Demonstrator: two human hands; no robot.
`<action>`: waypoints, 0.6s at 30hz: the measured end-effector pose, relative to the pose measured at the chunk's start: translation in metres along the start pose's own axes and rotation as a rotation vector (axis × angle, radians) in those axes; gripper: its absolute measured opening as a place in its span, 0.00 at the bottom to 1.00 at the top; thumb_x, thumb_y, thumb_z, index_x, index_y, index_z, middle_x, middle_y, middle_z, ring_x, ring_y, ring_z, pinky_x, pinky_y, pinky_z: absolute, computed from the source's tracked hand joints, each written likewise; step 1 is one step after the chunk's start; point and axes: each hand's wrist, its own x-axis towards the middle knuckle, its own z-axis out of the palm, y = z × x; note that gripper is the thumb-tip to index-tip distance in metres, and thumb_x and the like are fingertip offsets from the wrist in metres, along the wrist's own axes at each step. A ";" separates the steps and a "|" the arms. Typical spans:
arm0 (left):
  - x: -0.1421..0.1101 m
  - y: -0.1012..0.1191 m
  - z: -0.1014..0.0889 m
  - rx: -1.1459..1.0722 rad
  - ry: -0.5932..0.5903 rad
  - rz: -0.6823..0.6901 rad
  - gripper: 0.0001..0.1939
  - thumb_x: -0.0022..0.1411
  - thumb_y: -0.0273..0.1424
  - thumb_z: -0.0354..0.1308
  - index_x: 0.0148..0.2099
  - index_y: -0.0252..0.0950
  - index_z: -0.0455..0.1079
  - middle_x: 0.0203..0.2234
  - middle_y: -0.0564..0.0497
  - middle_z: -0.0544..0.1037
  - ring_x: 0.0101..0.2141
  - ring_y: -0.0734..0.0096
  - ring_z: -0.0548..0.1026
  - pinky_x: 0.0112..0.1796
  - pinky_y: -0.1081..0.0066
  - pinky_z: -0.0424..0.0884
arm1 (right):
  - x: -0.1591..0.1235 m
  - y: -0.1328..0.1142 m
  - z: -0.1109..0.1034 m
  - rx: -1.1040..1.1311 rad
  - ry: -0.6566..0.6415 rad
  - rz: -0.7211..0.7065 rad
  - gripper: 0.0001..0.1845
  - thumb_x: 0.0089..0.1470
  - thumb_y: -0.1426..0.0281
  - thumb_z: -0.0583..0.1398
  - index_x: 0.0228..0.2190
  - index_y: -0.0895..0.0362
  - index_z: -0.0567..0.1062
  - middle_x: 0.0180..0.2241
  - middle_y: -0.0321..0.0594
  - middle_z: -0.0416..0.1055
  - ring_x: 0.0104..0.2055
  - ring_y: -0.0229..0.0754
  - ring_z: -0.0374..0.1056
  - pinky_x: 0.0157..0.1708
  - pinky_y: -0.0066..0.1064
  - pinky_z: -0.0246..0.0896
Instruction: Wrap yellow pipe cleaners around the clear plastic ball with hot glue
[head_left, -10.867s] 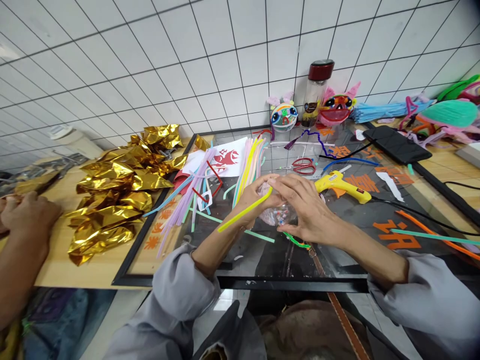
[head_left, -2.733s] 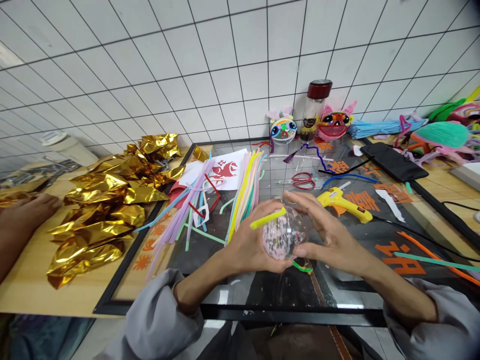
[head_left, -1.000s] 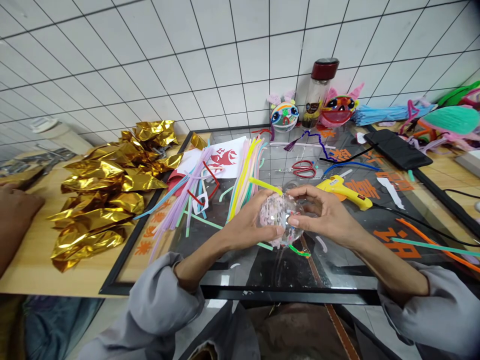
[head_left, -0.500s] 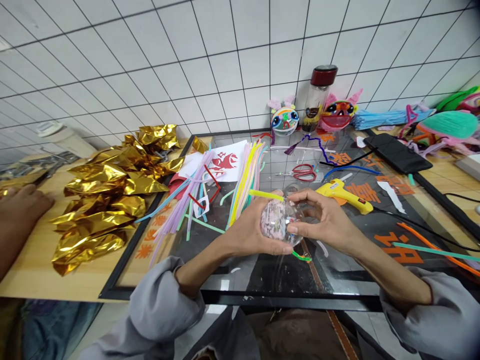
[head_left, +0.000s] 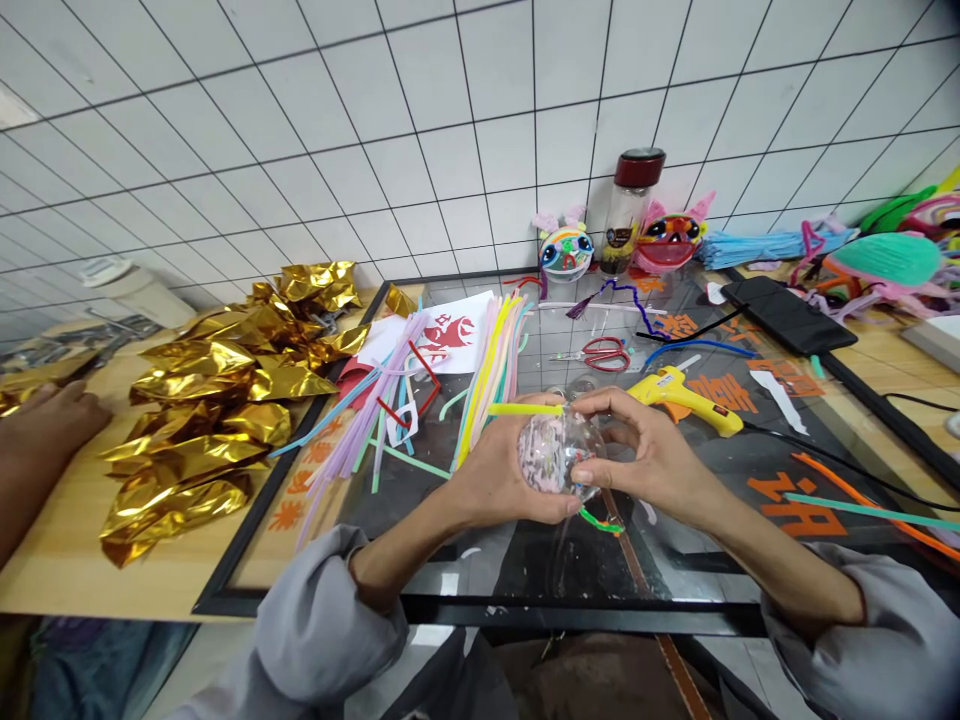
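Note:
Between my two hands is a clear plastic ball (head_left: 553,452), with whitish-pink material showing in its left half. My left hand (head_left: 491,478) wraps round its left side, thumb along the bottom. On the right side, my right hand (head_left: 637,450) grips it with the thumb in front and fingers over the top. A yellow pipe cleaner (head_left: 525,409) sticks out leftward from the top of the ball. Just below the ball lies a green and orange strip (head_left: 600,521). To the right of my right hand rests a yellow hot glue gun (head_left: 694,400).
Pipe cleaners (head_left: 487,370) in a bundle, red-handled scissors (head_left: 606,354) and a paper-cut sheet (head_left: 457,335) lie beyond my hands. Gold foil (head_left: 225,390) covers the left side, near another person's hand (head_left: 60,420). Decorated balls (head_left: 566,252), a bottle (head_left: 626,215) and a phone (head_left: 791,312) stand or lie behind.
The camera view has tilted slightly upward, so the scene sits a little lower. Both hands keep hold of the clear ball, with hardly any change in grip.

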 end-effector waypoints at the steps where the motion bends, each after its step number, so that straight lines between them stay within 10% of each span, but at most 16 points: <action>1: 0.000 0.000 0.000 0.001 0.000 0.000 0.26 0.41 0.36 0.71 0.45 0.37 0.74 0.49 0.46 0.74 0.49 0.54 0.72 0.54 0.57 0.68 | 0.000 0.000 0.000 -0.004 -0.005 -0.002 0.23 0.40 0.62 0.72 0.39 0.54 0.74 0.41 0.41 0.73 0.45 0.48 0.70 0.43 0.40 0.69; 6: -0.001 -0.003 0.000 -0.003 -0.014 -0.045 0.29 0.39 0.37 0.73 0.46 0.37 0.74 0.50 0.46 0.74 0.52 0.51 0.71 0.54 0.55 0.68 | 0.002 0.001 -0.002 -0.006 -0.016 0.007 0.24 0.39 0.62 0.72 0.39 0.55 0.74 0.41 0.42 0.73 0.45 0.48 0.70 0.42 0.40 0.70; 12: -0.002 -0.009 -0.004 -0.144 -0.029 -0.194 0.57 0.29 0.44 0.79 0.62 0.36 0.61 0.60 0.37 0.65 0.58 0.43 0.66 0.58 0.51 0.63 | 0.004 0.000 -0.003 0.040 -0.007 0.080 0.25 0.38 0.58 0.72 0.38 0.55 0.75 0.40 0.41 0.74 0.41 0.46 0.71 0.39 0.37 0.69; 18: 0.002 -0.009 -0.012 -0.277 -0.086 -0.257 0.53 0.43 0.64 0.63 0.62 0.36 0.61 0.61 0.37 0.66 0.61 0.42 0.63 0.60 0.49 0.60 | 0.007 0.000 0.000 0.057 0.007 0.145 0.26 0.39 0.51 0.71 0.34 0.55 0.75 0.36 0.40 0.75 0.38 0.44 0.70 0.38 0.35 0.67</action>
